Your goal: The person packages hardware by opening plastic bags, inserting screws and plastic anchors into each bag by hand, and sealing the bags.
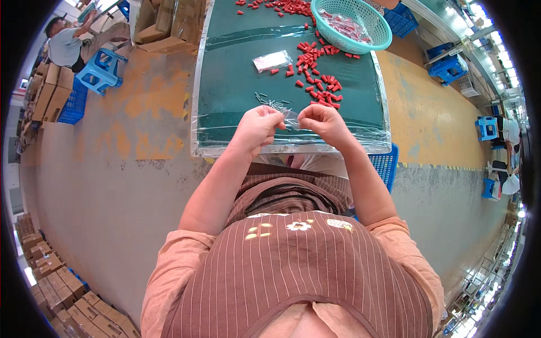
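Over the near part of the green table (236, 79), my left hand (259, 127) and my right hand (328, 125) are close together, fingers closed in a pinch. Between them stretches a small clear plastic bag (291, 120), pinched at both sides. Its contents are hard to make out. Just beyond my left hand lies a loose heap of small metal screws or pins (273, 103). Past my right hand are many short tapered red caps (319, 85), spread in a trail. A clear packet with a white label (272, 61) lies flat farther off, with a few caps beside it.
A teal mesh basket (383, 40) holding filled clear packets stands at the far right of the table. More red caps (293, 7) lie at the far edge. Cartons (163, 34) and a blue stool (101, 70) are at the left, where another person (67, 45) sits. A blue crate (385, 167) is beneath the right corner.
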The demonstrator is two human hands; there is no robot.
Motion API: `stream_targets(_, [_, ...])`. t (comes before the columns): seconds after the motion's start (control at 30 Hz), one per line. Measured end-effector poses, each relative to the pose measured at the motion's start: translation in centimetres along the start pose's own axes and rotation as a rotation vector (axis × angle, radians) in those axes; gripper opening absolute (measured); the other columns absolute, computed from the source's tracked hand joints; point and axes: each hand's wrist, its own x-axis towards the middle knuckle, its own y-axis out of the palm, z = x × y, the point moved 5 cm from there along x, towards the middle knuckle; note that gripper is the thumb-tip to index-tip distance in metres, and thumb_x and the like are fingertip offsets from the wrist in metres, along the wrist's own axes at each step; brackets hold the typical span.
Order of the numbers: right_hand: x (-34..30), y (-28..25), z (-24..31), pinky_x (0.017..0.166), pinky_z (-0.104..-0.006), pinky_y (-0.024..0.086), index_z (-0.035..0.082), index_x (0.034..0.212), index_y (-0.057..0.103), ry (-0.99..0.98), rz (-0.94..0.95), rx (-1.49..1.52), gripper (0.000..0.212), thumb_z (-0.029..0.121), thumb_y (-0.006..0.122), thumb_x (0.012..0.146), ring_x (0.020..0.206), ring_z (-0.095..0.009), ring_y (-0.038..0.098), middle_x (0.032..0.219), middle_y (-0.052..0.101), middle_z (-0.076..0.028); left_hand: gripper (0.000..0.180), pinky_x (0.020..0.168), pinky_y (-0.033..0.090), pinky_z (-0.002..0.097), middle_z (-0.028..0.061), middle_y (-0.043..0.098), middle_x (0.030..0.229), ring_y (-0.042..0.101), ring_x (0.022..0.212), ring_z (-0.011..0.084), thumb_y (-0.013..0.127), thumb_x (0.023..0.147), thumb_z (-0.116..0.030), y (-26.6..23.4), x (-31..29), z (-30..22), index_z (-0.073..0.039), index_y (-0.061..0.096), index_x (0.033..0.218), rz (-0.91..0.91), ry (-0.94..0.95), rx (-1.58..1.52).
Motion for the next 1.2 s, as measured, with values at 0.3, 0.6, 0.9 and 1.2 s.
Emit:
stream_targets(0.3, [-2.1,-3.9,1.3,0.085,-0.0375,0.048,0.010,0.108,0.062,-0.210,-0.240,-1.062,0.034,0.011,0.067,0.074,0.100,-0.029,0.057,0.105,0.058,-0.011,0.010,0.035,0.025,0.0168,0.0032,0.055,0.072,0.035,0.045,0.0020,0.060,0.088,-0.010,-1.0,0.8,1.2,-0.005,0.051,0.087,0.064,-0.105,-0.172])
stream_targets(0.6, [-0.2,-4.3,-1.2,0.078,-0.0400,0.049,0.007,0.089,0.062,-0.207,-0.274,-1.100,0.012,0.009,0.063,0.077,0.091,-0.031,0.059,0.092,0.059,-0.012,0.013,0.035,0.024,0.0178,0.0042,0.055,0.071,0.033,0.044,0.0019,0.060,0.089,-0.011,-0.4,0.4,1.6,-0.004,0.050,0.088,0.002,-0.060,-0.079])
stream_targets(0.9, [0.4,-2.5,-0.3,0.074,-0.0412,0.050,0.007,0.090,0.062,-0.302,-0.230,-1.081,0.013,0.012,0.062,0.078,0.087,-0.031,0.060,0.087,0.059,-0.013,0.013,0.035,0.023,0.0189,0.0049,0.057,0.071,0.032,0.042,0.0018,0.060,0.088,-0.010,-0.3,0.6,1.5,-0.001,0.051,0.088,-0.081,-0.017,0.062])
stream_targets(1.2, [1.0,-2.0,0.9,0.069,-0.0360,0.051,0.001,0.088,0.062,-0.079,-0.206,-0.712,0.013,0.011,0.062,0.079,0.078,-0.029,0.063,0.085,0.064,-0.015,0.009,0.047,0.038,0.0222,0.0019,0.062,0.069,0.047,0.053,0.0058,0.062,0.084,-0.011,-0.2,1.0,0.8,-0.003,0.059,0.082,-0.219,0.204,0.412])
